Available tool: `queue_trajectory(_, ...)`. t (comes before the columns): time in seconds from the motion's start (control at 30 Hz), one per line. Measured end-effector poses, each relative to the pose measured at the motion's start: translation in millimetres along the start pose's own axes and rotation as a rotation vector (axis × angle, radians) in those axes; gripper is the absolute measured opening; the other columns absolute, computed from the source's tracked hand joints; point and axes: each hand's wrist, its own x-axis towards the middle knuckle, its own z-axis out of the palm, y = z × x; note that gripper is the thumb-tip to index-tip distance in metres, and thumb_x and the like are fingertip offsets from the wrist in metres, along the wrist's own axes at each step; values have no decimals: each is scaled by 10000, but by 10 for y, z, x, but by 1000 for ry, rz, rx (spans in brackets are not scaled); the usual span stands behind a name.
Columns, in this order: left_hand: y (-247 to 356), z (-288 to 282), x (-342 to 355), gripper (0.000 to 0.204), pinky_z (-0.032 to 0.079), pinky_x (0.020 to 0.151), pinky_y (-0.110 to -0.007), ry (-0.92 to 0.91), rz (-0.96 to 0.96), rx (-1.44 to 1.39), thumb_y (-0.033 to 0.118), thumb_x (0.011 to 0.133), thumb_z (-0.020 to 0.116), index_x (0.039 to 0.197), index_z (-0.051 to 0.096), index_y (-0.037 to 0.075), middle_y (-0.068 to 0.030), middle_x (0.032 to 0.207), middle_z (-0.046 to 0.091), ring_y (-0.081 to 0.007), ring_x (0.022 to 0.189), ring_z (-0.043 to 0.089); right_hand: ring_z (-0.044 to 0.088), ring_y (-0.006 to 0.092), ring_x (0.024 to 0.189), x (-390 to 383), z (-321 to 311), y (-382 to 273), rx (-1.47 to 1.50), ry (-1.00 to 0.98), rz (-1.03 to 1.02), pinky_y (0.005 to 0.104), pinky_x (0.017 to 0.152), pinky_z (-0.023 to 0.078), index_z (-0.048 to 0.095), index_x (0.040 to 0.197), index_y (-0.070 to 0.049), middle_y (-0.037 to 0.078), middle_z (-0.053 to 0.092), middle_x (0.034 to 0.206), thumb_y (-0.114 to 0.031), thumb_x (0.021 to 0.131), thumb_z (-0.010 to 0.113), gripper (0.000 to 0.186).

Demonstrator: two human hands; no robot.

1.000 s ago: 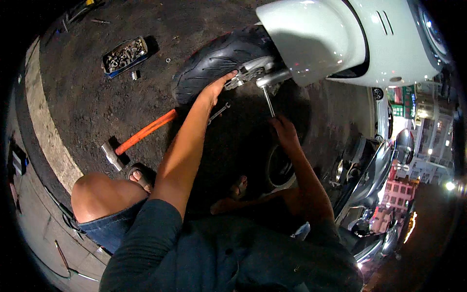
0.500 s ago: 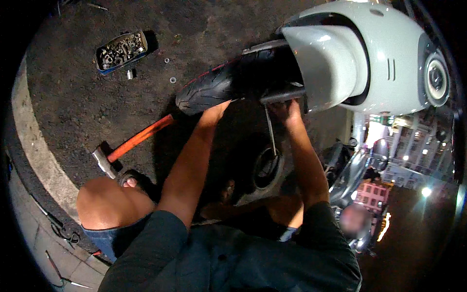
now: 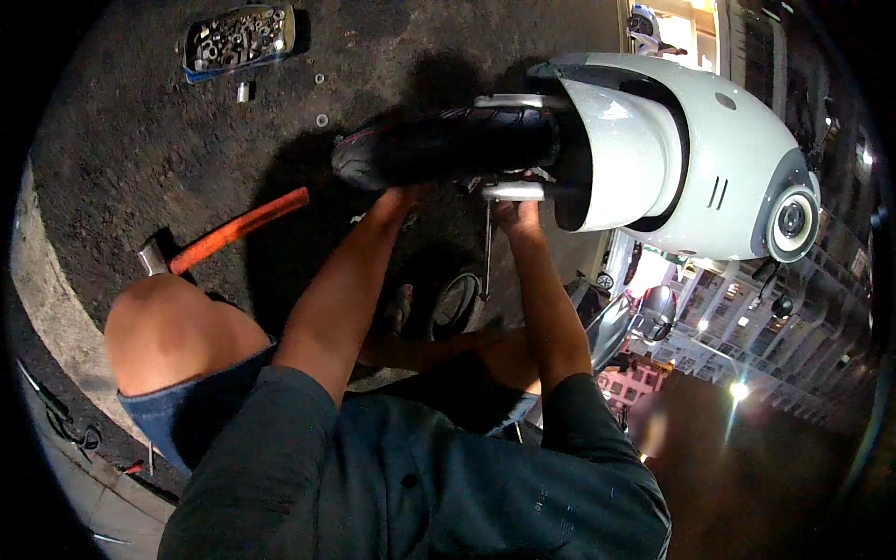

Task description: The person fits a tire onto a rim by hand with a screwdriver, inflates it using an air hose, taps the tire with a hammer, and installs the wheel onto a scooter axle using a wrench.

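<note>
A black front tyre (image 3: 439,151) is on a pale grey scooter (image 3: 695,154), below its mudguard (image 3: 616,140). My left hand (image 3: 401,200) reaches to the tyre's near side, its fingers hidden by the tyre and shadow. My right hand (image 3: 519,217) is up against the silver near fork leg (image 3: 513,191) with its fingers curled; what they grip is hidden. Beside that hand, a thin metal rod (image 3: 487,257) runs from the fork leg toward me. An orange-handled hammer (image 3: 243,229) lies on the ground to the left, its head partly behind my knee.
A tray of sockets and nuts (image 3: 240,42) sits at the far left, with a loose socket (image 3: 244,91) and two rings (image 3: 321,120) nearby. A round wheel or tyre (image 3: 457,303) is between my arms. Parked vehicles (image 3: 621,322) stand to the right. A pale kerb (image 3: 51,289) borders the left.
The view has shifted, so tray and hammer appear higher. The front wheel and scooter now look more level in the view. Both hands stay at the wheel and fork.
</note>
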Motion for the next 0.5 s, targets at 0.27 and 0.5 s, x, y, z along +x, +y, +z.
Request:
queue_trajectory(0.27,55,84,40,878,194,1104,-485,34,94,10,615,719,692,1394,482,95,-138,1513,332,-324,1394,238,601,214,617,29,98,-123,77,33,169,215,374,445,601,1047,-125,81,660,899,-500,939,481,408)
queue_trajectory(0.5,89,82,9,863,204,1099,-483,27,126,-1,607,729,686,1393,483,95,-137,1507,340,-321,1385,249,650,208,696,35,256,-72,48,59,57,240,392,460,602,1023,-152,61,670,896,-476,946,484,353)
